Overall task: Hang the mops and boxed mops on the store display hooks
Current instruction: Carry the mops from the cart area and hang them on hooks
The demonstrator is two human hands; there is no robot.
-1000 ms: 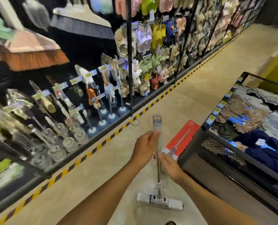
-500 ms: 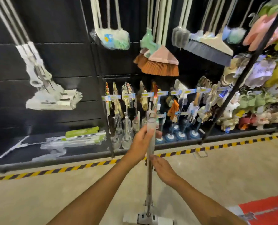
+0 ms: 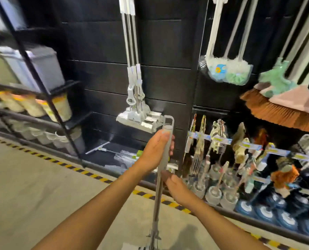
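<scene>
We're swung left vs a sec ago, hung mops (image 3: 138, 116) now dead ahead, our mop (image 3: 166, 141) upright w/ head by the floor, left hand (image 3: 154, 150) gripping up top, right hand (image 3: 177, 186) gripping lower, not hung yet.

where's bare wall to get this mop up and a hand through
Bare black panel lies between the shelf rack and the hanging mops, and another strip between those mops and the post. Right of the post it is crowded: dusters, broom, brushes.
</scene>
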